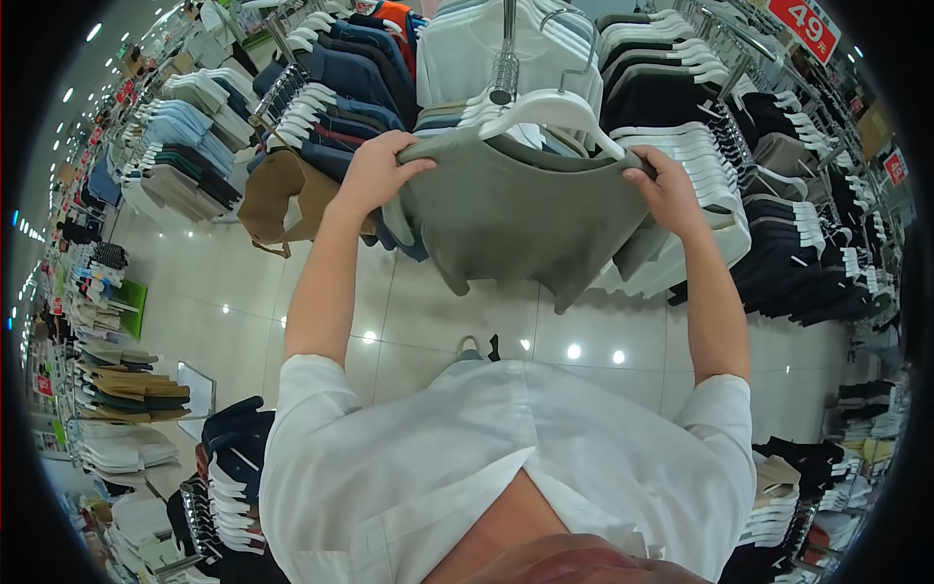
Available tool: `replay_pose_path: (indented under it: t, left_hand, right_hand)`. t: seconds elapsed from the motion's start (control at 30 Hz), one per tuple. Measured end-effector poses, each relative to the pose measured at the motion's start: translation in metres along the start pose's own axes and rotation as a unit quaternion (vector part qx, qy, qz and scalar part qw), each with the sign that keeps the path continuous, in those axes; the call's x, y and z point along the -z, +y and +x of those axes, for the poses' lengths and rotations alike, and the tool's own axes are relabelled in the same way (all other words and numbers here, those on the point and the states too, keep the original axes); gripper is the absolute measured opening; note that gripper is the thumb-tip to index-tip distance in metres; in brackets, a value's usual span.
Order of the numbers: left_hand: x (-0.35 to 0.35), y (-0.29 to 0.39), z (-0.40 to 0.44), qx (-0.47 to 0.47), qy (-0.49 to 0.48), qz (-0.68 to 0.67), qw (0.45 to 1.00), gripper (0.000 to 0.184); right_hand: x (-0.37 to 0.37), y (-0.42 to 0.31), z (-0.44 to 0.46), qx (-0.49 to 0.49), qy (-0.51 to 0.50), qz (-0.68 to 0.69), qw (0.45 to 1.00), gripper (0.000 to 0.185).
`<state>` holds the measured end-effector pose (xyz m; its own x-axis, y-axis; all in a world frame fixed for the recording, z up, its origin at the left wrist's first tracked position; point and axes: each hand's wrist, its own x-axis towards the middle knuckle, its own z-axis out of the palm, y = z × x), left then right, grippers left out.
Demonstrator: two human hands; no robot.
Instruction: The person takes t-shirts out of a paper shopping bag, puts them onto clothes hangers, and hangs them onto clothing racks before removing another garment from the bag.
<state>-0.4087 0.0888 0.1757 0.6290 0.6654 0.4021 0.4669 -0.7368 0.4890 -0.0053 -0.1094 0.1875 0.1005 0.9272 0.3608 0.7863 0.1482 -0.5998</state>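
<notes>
A grey-green shirt hangs in front of me on a white hanger, whose metal hook reaches up toward the rack. My left hand pinches the shirt at its left shoulder, thumb on the front of the cloth. At the opposite shoulder, my right hand grips the fabric close to the hanger's end. The cloth is stretched between both hands, and its lower edge droops unevenly above the floor. Whether the fingers behind the fabric also touch the hanger is hidden.
Racks of dark shirts stand ahead on the left. White shirts hang close to my right hand. A brown bag hangs left of my left arm. A red price sign is at upper right. Tiled floor lies below.
</notes>
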Motion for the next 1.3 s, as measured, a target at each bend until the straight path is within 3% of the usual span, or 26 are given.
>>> replay_pose_path:
  t: [0.17,0.27,0.8,0.93,1.07,1.17,1.23,1.3]
  left_hand:
    - [-0.007,0.016,0.006,-0.053,-0.002,-0.096,0.994,0.049]
    - [-0.022,0.019,0.013,-0.078,-0.011,-0.039,0.996,0.049]
    - [-0.029,0.028,0.034,0.005,-0.007,-0.049,0.999,0.042]
    - [-0.017,0.02,0.044,-0.031,0.007,-0.094,0.995,0.041]
    - [-0.005,0.005,0.058,-0.074,0.001,-0.093,0.993,0.039]
    - [0.008,0.004,0.067,-0.135,0.017,-0.074,0.988,0.04]
    - [0.014,0.001,0.068,-0.089,-0.028,-0.077,0.993,0.04]
    - [0.02,0.011,0.066,-0.006,-0.078,-0.117,0.99,0.04]
  right_hand:
    - [-0.007,-0.003,0.006,0.005,-0.027,0.015,1.0,0.036]
    - [-0.014,-0.002,0.01,0.0,-0.035,0.036,0.999,0.036]
    - [-0.011,-0.007,0.041,-0.053,-0.067,0.058,0.995,0.046]
    - [0.011,-0.011,0.047,0.008,-0.082,0.03,0.996,0.04]
    - [0.026,-0.021,0.056,0.01,-0.097,-0.001,0.995,0.037]
    - [0.028,-0.026,0.06,0.024,-0.062,-0.03,0.997,0.044]
    - [0.03,-0.025,0.066,0.004,-0.061,-0.038,0.997,0.048]
    - [0.029,-0.026,0.069,0.003,-0.071,-0.024,0.997,0.04]
